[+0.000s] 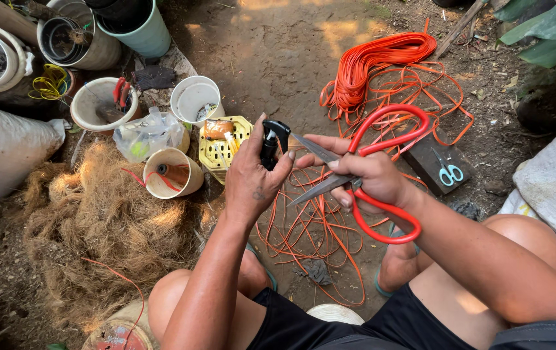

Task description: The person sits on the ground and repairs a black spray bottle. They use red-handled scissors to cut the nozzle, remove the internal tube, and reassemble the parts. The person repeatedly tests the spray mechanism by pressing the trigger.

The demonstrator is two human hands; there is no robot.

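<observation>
A small black object (274,144) is gripped upright in the left hand (252,178), the fingers closed firmly round it, just above the bare knees. Large red-handled scissors (362,170) are held in the right hand (372,178), fingers closed round the upper handle loop, with the blades parted and their tips pointed toward the black object, close beside it. Loose orange cord (310,230) is spread over the dirt ground below both hands. A heap of brown coconut fibre (99,217) is seen toward the left edge of the ground. Beyond the hands, a yellow perforated tray (216,154), a cream cup (173,173) and a clear plastic bag (148,135) are grouped together. Small blue-handled scissors (448,172) lie on a dark block (430,155) to the right. Farther off, a bundled coil of orange cord (375,61) rests, and white buckets (195,98) stand toward the far left corner
</observation>
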